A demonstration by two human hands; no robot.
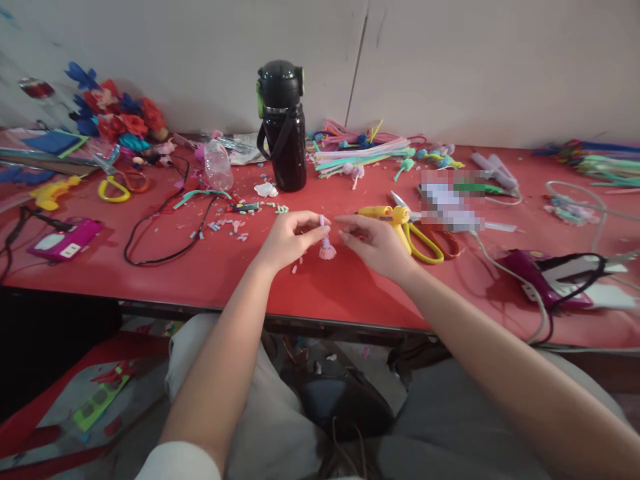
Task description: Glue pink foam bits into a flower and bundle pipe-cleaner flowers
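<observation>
My left hand [293,239] pinches a small pink and lilac fuzzy piece [327,250] between thumb and fingertips, over the red table [320,290]. The piece has a narrow lilac top and a flared pink lower end that hangs down. Just to its right, my right hand [376,241] has its thumb and fingers apart, with nothing seen between them. Beyond the right hand lie a yellow glue gun [397,217] and scissors with yellow and red handles [425,245].
A black bottle [285,130] stands behind the hands, beside a clear plastic bottle [219,165]. Pastel pipe cleaners [360,157] lie at the back. Purple power strips [67,240] and cables are at both sides. Small scraps [235,227] are scattered left of centre.
</observation>
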